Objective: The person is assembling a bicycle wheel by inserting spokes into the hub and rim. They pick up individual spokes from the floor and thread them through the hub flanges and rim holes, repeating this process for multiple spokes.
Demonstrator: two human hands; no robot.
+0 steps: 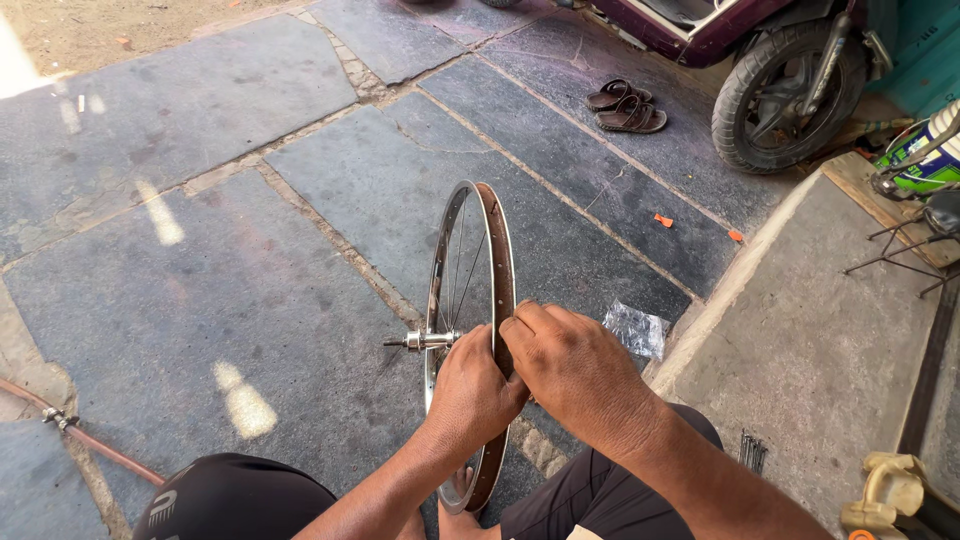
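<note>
A bare bicycle wheel rim point(470, 330) stands upright on the stone floor point(250, 300). The left hand point(472, 390) curls its fingers around the rim beside the axle point(425, 341). The right hand point(570, 370) pinches the rim's near edge. Right of the rim lies a plastic bag point(636, 329); sandals point(625, 108) sit far beyond.

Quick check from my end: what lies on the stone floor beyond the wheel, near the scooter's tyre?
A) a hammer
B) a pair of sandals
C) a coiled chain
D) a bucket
B: a pair of dark sandals lies side by side on the stone floor, left of the scooter's tyre, well beyond the bicycle wheel that both hands hold at its rim.
</note>
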